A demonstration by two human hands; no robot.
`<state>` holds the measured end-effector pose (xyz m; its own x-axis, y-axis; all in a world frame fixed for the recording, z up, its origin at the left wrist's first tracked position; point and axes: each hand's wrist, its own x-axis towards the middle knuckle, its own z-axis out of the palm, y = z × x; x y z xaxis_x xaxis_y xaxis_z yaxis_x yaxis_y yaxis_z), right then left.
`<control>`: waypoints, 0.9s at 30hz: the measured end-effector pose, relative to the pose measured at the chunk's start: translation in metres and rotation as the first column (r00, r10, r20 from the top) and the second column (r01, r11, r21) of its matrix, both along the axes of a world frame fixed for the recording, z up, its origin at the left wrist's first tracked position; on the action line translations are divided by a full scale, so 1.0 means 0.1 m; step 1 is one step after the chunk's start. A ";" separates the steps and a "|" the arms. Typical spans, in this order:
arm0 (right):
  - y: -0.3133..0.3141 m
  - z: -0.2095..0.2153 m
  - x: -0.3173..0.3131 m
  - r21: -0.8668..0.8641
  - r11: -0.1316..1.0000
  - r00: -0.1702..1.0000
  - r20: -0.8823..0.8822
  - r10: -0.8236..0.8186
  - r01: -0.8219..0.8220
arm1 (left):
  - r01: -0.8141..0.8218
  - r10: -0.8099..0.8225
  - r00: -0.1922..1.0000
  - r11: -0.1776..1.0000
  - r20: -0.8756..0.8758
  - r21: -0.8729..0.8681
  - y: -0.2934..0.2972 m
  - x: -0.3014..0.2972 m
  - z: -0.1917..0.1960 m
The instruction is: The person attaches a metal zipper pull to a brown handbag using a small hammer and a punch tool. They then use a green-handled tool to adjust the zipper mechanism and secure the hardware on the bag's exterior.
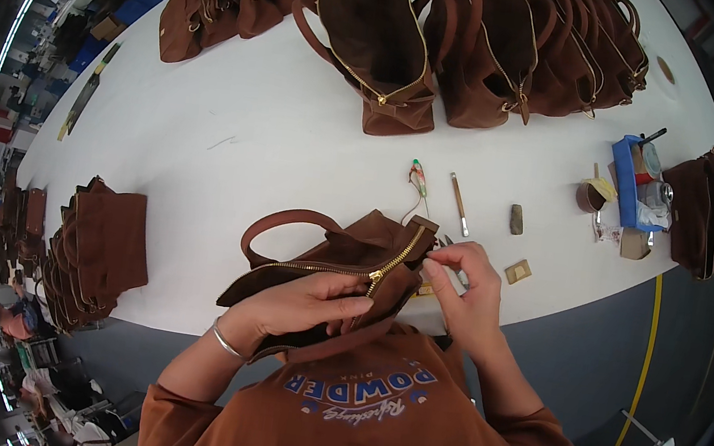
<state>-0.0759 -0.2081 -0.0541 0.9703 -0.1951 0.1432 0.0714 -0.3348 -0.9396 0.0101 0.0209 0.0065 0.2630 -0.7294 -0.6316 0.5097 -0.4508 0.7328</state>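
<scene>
A brown handbag (362, 255) with a gold zipper lies at the table's near edge, tilted toward me, its top partly unzipped. My left hand (300, 310) grips the bag's upper edge beside the zipper pull (375, 276), fingers partly inside the opening. At the bag's right end, by the zipper's end tab (424, 224), my right hand (469, 296) has its thumb and forefinger pinched together. What sits between those fingertips is too small to make out. One carry handle (295, 217) arches up on the far side; the other lies against my shirt.
Several finished-looking brown bags (479, 50) stand along the far side, more (101, 248) at the left edge. Right of me lie a thread snipper (418, 177), a brush (459, 202), a dark block (516, 219), a tan piece (517, 271), a cup (591, 196) and a blue bin (626, 182).
</scene>
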 end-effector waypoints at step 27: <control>-0.20 0.36 -0.11 0.704 0.674 0.880 -0.444 0.168 0.227 | -0.192 0.185 0.899 0.981 0.396 -0.023 -0.37 -0.56 -0.17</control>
<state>-0.0872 -0.2277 -0.0185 0.8695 -0.0716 -0.4888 -0.4051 0.4627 -0.7885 -0.0459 -0.0156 -0.0105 0.6248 -0.6316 -0.4590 0.2572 -0.3886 0.8848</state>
